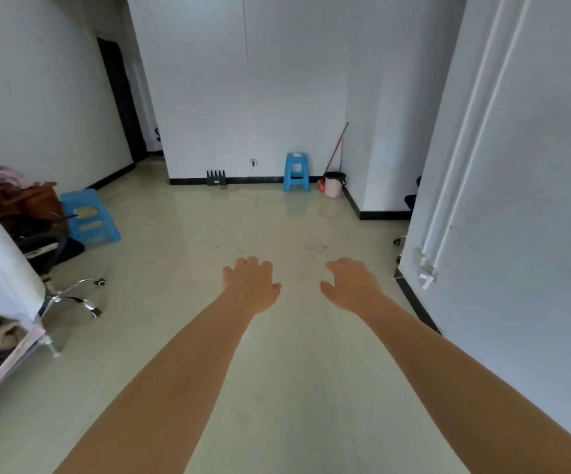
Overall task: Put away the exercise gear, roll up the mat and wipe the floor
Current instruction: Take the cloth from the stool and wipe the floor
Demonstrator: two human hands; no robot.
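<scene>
Shiny floor [181, 336], blue stool [296, 172] by the far wall, left hand [251, 285] and right hand [350, 285] both loose, holding nothing.

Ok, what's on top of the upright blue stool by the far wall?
A small pale object sits on the blue stool, too small to identify. Beside it stand a pink bucket and a red-handled mop.

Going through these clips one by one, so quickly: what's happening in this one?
A person stands in a room with both arms stretched forward over the bare floor. The left hand and right hand hang with loosely curled fingers and hold nothing. No mat or exercise gear shows in view. Against the far wall stand a blue stool and a pink bucket with a long-handled tool leaning beside it. A second blue stool lies tipped over at the left.
</scene>
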